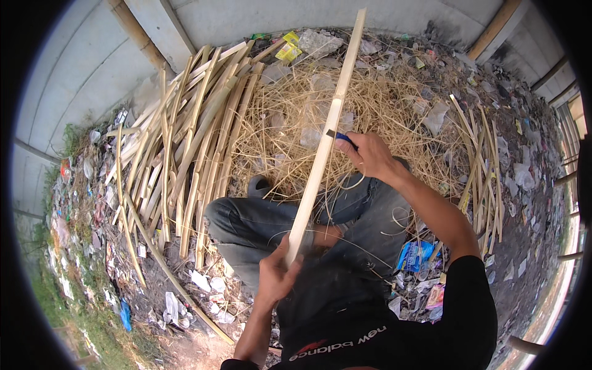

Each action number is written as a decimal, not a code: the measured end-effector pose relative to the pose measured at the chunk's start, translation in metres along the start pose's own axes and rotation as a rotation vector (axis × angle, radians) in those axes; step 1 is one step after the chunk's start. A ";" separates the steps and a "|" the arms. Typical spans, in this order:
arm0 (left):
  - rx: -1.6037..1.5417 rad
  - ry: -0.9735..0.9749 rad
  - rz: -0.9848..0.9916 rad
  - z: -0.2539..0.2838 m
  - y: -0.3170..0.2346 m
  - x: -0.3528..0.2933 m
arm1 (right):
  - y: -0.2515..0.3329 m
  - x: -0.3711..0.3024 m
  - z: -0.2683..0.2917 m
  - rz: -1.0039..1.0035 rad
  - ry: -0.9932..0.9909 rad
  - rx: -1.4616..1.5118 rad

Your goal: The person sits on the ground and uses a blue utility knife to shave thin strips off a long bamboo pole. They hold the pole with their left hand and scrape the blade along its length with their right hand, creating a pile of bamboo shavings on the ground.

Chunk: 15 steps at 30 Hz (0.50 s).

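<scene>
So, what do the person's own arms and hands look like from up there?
Both the left hand and the right hand are bare: no gloves, and no watch or cable shows at the wrists. The forearms are uncovered too. The right sleeve is short and black, matching the shirt; only an edge of the left sleeve shows.

T-shirt (394,345): black, short-sleeved
Chest print (357,340): white lettering, red emblem
Right sleeve (472,290): plain black, ending near elbow
Trousers (246,216): faded dark grey, creased
Left hand (280,271): bare
Right hand (372,155): bare
</scene>
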State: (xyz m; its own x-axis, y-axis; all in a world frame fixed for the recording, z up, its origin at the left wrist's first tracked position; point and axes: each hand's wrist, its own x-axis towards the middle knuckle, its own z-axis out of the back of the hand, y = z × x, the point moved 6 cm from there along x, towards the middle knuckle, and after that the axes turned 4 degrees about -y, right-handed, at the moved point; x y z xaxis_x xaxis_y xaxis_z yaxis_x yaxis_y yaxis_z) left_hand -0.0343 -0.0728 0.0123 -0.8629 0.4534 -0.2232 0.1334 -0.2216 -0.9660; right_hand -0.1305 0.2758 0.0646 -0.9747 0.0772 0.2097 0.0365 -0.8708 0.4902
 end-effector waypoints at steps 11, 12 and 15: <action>-0.161 0.116 0.074 0.021 0.019 -0.041 | -0.155 0.017 0.110 -0.527 -0.694 0.226; -0.174 0.150 0.084 0.022 0.018 -0.037 | -0.150 0.019 0.106 -0.451 -0.663 0.282; -0.155 0.171 0.151 0.011 0.010 -0.027 | -0.098 0.002 0.075 -0.259 -0.512 0.351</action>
State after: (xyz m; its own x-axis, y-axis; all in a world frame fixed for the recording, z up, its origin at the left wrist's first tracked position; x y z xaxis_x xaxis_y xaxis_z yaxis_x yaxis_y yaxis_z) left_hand -0.0151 -0.0972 0.0099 -0.7343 0.5679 -0.3718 0.3385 -0.1684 -0.9258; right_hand -0.1197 0.3978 0.0805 -0.7374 0.5578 0.3809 -0.0302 -0.5907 0.8063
